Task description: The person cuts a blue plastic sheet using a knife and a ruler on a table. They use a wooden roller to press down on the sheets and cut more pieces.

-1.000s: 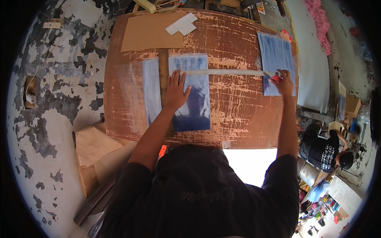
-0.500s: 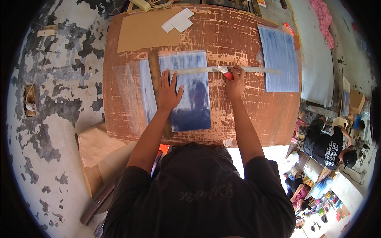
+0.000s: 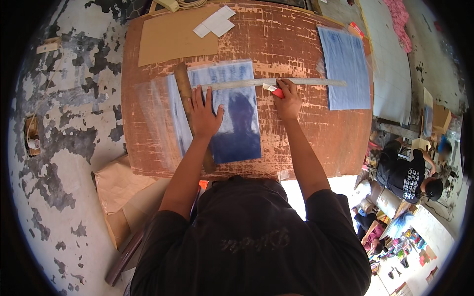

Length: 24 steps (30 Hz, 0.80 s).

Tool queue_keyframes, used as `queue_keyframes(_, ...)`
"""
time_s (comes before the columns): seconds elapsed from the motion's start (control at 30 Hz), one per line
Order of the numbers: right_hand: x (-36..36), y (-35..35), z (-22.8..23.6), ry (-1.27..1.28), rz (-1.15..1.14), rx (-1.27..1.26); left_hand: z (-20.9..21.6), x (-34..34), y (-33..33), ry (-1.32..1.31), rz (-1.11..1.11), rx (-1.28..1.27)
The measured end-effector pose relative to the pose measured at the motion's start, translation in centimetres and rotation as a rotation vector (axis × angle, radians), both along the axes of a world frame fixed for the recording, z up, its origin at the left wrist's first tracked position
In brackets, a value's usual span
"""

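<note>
My left hand (image 3: 205, 118) lies palm down with its fingers spread over a glossy blue sheet (image 3: 236, 123). Its fingertips touch the left end of a long grey ruler (image 3: 237, 84) laid across that sheet. Under or beside this hand runs a narrow brown strip (image 3: 183, 84), slanting along the sheet's left side. In my right hand (image 3: 290, 105) is a small red-handled cutter knife (image 3: 278, 92), its pale end pointing left just below the ruler. My right fingertips reach the ruler's edge. The ruler's right end rests on a second blue sheet (image 3: 348, 74).
A brown board (image 3: 173, 39) and white paper pieces (image 3: 214, 22) lie at the table's far left. Clear film (image 3: 155, 118) covers part of the worn red-brown table (image 3: 306, 143). A cable (image 3: 190, 5) sits at the far edge. Two people (image 3: 407, 172) are at the lower right.
The view has shifted slightly. My left hand, the ruler's left end and the far end of the brown strip have moved left. My right hand has slid a little left with the knife.
</note>
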State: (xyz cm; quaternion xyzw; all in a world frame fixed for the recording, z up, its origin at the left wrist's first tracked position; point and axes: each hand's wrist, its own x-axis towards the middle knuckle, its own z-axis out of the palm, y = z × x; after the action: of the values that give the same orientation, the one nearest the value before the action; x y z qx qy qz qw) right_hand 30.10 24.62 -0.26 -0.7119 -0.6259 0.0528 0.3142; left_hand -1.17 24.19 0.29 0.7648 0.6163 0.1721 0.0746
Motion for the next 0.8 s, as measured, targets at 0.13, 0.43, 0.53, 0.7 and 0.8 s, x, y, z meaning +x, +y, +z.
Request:
queue_keyframes(0.13, 0.3, -0.1, -0.2, -0.015, 0.059, -0.026, -0.1, -0.8, 0.1, -0.025, -0.003, 0.005)
queue_keyframes(0.43, 0.3, 0.1, 0.0, -0.053, 0.145, -0.007, 0.3, -2.7, 0.6, 0.013, -0.035, -0.006)
queue_keyframes(0.53, 0.3, 0.2, 0.0, -0.060, 0.178, 0.007, 0.4, -2.5, 0.7, -0.005, -0.003, 0.003)
queue_keyframes(0.7, 0.3, 0.2, -0.3, -0.039, 0.246, 0.012, 0.3, -2.5, 0.6, -0.011, 0.029, 0.015)
queue_keyframes(0.8, 0.2, 0.1, -0.2, -0.075, 0.272, -0.035, 0.3, -2.5, 0.6, -0.008, 0.056, 0.008)
